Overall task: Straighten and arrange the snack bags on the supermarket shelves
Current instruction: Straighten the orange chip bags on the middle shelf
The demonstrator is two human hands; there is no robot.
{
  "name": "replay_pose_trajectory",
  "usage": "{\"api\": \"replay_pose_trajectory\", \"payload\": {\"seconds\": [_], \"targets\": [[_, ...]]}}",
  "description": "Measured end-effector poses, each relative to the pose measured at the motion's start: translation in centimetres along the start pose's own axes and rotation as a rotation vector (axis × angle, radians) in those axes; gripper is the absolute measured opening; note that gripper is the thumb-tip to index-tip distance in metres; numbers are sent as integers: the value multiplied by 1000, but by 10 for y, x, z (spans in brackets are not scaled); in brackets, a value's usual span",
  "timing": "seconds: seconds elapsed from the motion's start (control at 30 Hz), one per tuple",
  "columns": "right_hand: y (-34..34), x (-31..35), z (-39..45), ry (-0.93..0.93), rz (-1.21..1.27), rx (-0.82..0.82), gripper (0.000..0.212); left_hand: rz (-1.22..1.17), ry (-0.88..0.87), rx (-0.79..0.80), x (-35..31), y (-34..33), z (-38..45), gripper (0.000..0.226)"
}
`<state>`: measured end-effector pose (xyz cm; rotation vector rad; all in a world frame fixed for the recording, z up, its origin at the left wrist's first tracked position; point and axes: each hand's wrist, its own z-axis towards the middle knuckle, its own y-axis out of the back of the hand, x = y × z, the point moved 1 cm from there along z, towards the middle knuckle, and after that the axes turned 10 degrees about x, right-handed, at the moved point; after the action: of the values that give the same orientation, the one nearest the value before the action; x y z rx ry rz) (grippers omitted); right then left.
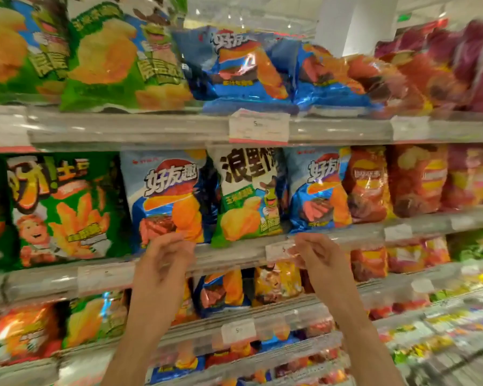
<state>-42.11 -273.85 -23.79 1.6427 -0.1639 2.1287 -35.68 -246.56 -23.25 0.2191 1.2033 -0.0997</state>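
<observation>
Two raised hands, left hand [166,253] and right hand [315,253], loosely curled, holding nothing, just below a green chip bag [248,199] on a shelf [229,254].

My left hand [168,257] before the middle shelf rail [234,254], right hand [315,253] beside it, a misplaced bag [248,196] upright between two matching bags [168,196], fuller shelves above and below.
</observation>
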Motion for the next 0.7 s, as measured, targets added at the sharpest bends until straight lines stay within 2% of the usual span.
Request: {"api": "replay_pose_trajectory", "payload": {"seconds": [0.17, 0.3, 0.43, 0.53, 0.7], "targets": [[57, -9, 32, 57, -89, -7, 19, 71, -68, -27, -14, -70, 21, 28], [84, -5, 62, 183, -291, -38, 8, 202, -79, -109, -17, -96, 42, 57], [83, 6, 89, 359, -582, -7, 26, 278, -39, -89, -13, -102, 65, 78], [79, 7, 97, 403, -720, 26, 32, 275, 1, -59, -11, -107, 77, 78], [79, 3, 99, 378, -738, 20, 35, 244, 66, -15, -11, -109, 85, 80]]}}
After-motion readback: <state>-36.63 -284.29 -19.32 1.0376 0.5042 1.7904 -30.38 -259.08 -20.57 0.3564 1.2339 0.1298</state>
